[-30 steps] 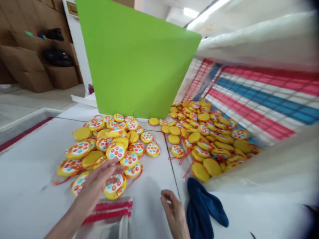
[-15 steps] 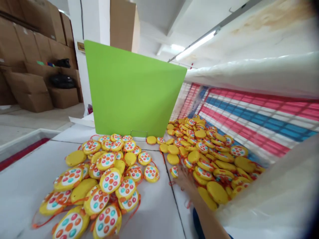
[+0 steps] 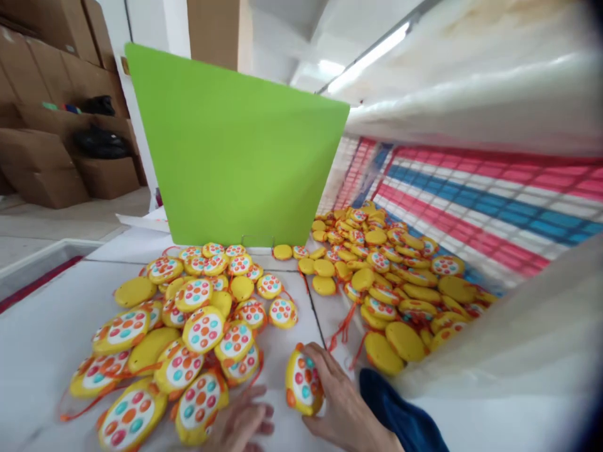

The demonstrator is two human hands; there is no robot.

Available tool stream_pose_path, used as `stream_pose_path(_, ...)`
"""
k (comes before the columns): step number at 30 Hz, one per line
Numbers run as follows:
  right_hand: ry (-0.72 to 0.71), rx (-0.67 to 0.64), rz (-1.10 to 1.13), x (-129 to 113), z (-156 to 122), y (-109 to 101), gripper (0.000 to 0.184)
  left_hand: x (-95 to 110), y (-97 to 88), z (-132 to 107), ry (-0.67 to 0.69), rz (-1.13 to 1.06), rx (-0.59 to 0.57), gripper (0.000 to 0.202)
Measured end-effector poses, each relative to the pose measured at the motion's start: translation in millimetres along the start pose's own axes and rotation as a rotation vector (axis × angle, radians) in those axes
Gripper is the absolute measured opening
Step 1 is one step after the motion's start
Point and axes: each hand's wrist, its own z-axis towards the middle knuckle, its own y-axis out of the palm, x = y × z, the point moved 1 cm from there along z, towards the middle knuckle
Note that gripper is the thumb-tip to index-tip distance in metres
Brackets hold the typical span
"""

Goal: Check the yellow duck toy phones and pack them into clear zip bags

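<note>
My right hand (image 3: 336,402) grips a yellow oval toy (image 3: 304,381) by its right side, above the white table in the lower middle. The toy's white face, dotted with pink, orange and teal bumps, is turned up toward me. At the bottom edge my left hand (image 3: 245,422) is open, its fingers apart and a little blurred, with nothing in them. Just left of it lies a spread-out pile of the same yellow toys (image 3: 204,329), some face up, some showing plain yellow backs, with orange cords.
A large heap of these toys (image 3: 407,342) fills the right side beside a striped red, white and blue sheet (image 3: 471,194) behind mesh. A green board (image 3: 240,157) stands upright at the back. Cardboard boxes (image 3: 42,163) are stacked far left; a white-rimmed tray (image 3: 51,251) is at the left.
My right hand has come back from the right heap toward me, now with one toy in it. My left hand has risen into view at the bottom.
</note>
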Motion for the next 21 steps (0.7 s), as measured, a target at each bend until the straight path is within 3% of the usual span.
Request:
stream_pose_path(2,-0.081,-0.093,0.128,-26.3,-12.7,4.1,0.086,9.8,8.5,-2.5,0.056,-0.007,-0.060,0.059)
stream_pose_path(5,-0.123,-0.110,0.289,-44.9,-24.3,10.9,0.086,17.4,9.5,-2.7,-0.014,-0.012,-0.075,0.048)
stream_pose_path(9,0.152,0.081,0.700,-40.5,-36.9,30.4,0.072,18.5,0.9,-4.1,-0.007,-0.154,-0.046,0.035)
stream_pose_path(13,0.431,0.247,1.149,-44.4,-46.4,55.7,0.052,12.2,2.3,-13.1,0.073,-0.298,-0.006,0.045)
stream_pose_path(18,0.471,0.258,1.355,-65.3,-48.5,64.0,0.042,4.1,6.9,-25.2,0.080,-0.249,-0.147,0.048)
stream_pose_path(21,0.401,0.221,1.321,-66.6,-47.9,62.4,0.044,1.4,-0.1,-27.9,0.058,-0.042,-0.104,0.049)
